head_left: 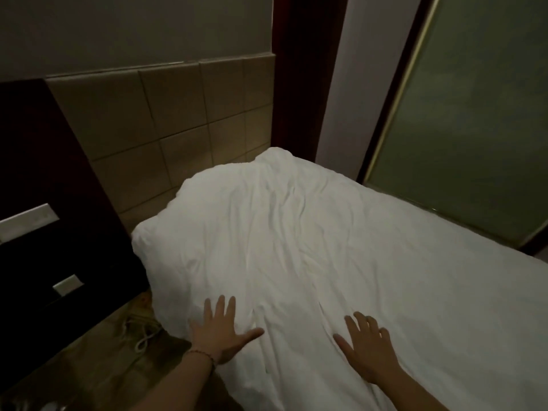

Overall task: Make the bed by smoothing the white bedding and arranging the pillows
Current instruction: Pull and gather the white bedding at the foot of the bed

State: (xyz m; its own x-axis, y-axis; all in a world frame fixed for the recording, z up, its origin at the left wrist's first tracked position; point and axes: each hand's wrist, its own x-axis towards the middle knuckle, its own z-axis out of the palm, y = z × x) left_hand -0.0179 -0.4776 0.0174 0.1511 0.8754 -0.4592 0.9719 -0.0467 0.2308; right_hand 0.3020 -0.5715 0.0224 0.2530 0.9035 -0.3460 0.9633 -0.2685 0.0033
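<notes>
My left hand [221, 333] and right hand [367, 348] lie flat, fingers spread, on the white bedding [296, 247]. Creases run ahead of my fingertips (over a pillow-like hump, I judge); I should sweep outward with even pressure.

The room is dim. A padded headboard [178, 120] of tan square panels stands against a plain pale wall [133, 28]. To its left is a dark wood panel [44, 179] carrying two light switch plates [28, 222], one above the other. To the headboard's right rises a dark reddish wood post [308, 69], then a strip of pale wall, then a frosted glass panel [474, 114] in a brass-coloured frame. Below the dark panel, patterned brownish floor [98, 351] shows a coiled pale cord [142, 333].
</notes>
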